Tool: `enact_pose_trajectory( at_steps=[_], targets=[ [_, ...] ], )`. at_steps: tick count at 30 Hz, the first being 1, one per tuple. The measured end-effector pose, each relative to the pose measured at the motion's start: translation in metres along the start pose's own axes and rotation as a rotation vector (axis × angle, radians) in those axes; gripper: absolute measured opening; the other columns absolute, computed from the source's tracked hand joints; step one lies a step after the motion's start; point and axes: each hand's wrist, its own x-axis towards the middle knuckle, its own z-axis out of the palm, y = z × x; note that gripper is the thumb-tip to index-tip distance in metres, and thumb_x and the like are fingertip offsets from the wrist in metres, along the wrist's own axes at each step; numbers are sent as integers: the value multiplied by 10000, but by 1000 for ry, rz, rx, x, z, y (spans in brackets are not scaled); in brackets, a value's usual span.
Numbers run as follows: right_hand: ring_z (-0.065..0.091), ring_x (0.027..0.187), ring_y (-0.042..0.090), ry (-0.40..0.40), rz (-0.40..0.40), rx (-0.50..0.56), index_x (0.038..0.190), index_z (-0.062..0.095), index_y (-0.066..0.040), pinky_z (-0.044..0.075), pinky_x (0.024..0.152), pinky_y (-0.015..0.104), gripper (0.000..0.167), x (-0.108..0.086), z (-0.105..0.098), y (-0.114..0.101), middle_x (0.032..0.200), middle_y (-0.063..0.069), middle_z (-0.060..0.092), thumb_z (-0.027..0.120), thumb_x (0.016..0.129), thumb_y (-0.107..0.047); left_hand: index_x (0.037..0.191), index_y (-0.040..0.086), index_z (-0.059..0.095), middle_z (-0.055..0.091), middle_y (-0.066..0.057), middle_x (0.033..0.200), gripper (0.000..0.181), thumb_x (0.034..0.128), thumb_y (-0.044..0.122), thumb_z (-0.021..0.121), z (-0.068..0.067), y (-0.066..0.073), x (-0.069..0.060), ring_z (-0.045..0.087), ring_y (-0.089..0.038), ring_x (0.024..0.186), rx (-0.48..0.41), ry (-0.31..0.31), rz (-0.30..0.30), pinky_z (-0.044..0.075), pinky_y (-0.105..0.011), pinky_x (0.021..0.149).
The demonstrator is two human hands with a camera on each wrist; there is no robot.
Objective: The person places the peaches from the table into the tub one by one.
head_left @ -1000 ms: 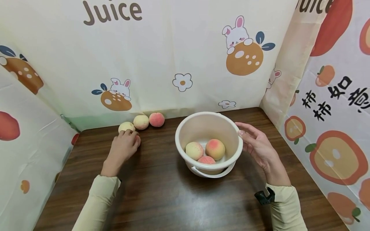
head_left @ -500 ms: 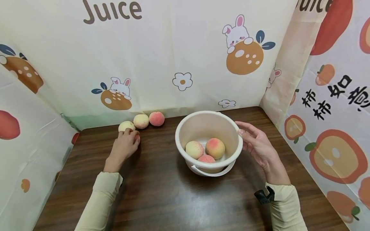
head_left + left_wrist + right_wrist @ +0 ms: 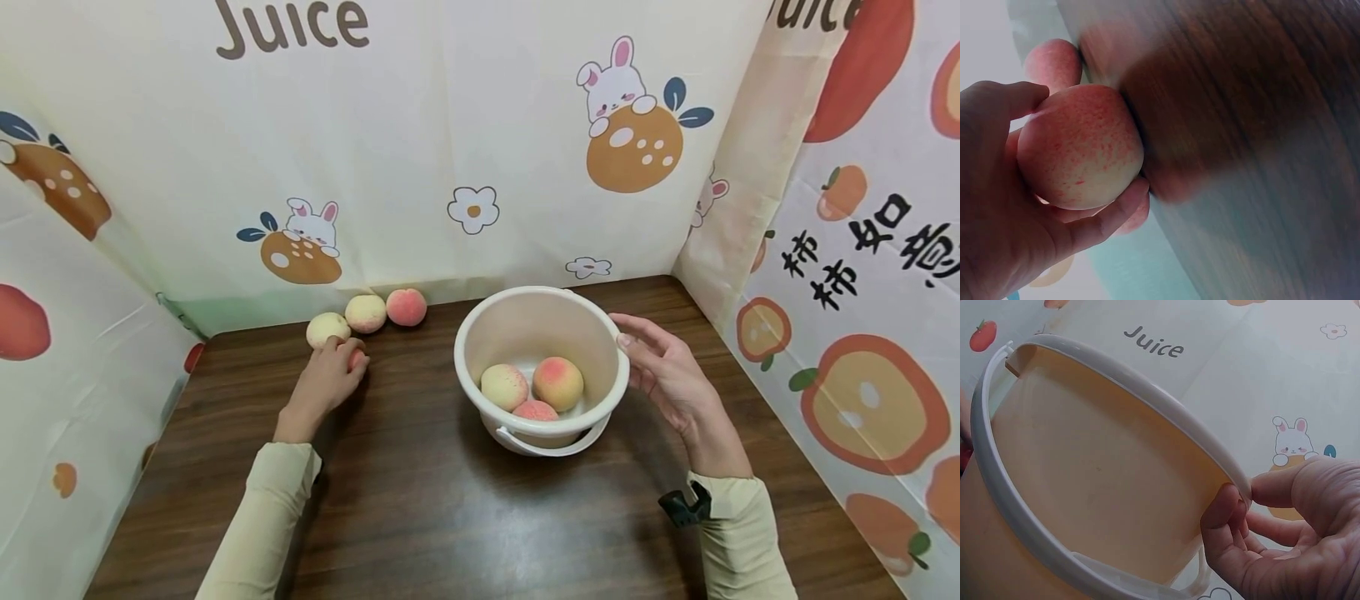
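At the table's left, my left hand [image 3: 322,385] curls round a peach [image 3: 356,358]; in the left wrist view thumb and fingers hold that red-and-cream peach [image 3: 1082,147] from both sides, against the table. Just behind it is a pale peach [image 3: 327,330], beside another pale one [image 3: 366,314] and a red one [image 3: 407,307]. My right hand [image 3: 675,383] pinches the right rim of the white bucket [image 3: 540,293]; the right wrist view shows thumb and fingers at the rim [image 3: 1147,394]. Inside the bucket lie a pale peach [image 3: 504,387], an orange-red one [image 3: 558,384] and a pink one [image 3: 536,411].
The brown wooden table [image 3: 420,517] meets a printed cloth backdrop [image 3: 405,150] behind, with more printed cloth on the left and right. The bucket's handle [image 3: 555,450] hangs down at its front.
The left hand has shifted very slightly right, and more of the peach under its fingers shows. The right hand and the bucket keep their places.
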Motion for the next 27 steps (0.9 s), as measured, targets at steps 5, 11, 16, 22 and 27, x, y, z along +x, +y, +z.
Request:
enact_pose_trajectory(
  at_steps=[5,11,16,22,27],
  targets=[
    [744,962,99,-10,-8,14,1418,548,-101,631,783,277,369,0,-1,0,1177,-11,729,595,1053,-109,1250,58,620,543,-294,1286,315,1062,294,528,0,0,2,519,-511,1147,-8,0,-8,476,-629,903],
    [746,955,89,-9,-3,10,1412,565,-114,628,777,267,358,0,-2,1,1183,-25,729,594,1055,-120,1255,72,633,560,-285,1241,311,1054,290,539,-4,4,1,549,-512,1101,-2,5,-4,487,-619,869],
    [745,960,90,-12,-7,10,1409,567,-118,629,785,270,353,1,-2,1,1182,-27,729,590,1057,-117,1246,90,645,572,-262,1211,305,1062,307,537,-10,14,1,571,-454,981,-1,21,19,498,-580,804],
    [739,975,89,-8,-3,7,1409,557,-116,627,802,267,356,1,-1,0,1189,-27,726,593,1055,-117,1344,106,622,558,-254,1265,382,1079,353,501,-22,31,3,573,-441,1003,-2,42,45,509,-595,831],
    [739,970,90,-4,1,9,1406,560,-117,627,800,268,355,1,-1,1,1189,-24,724,598,1053,-120,1395,133,600,535,-218,1296,402,1075,357,504,-31,45,3,536,-437,1054,-11,46,60,488,-577,863]
  ],
)
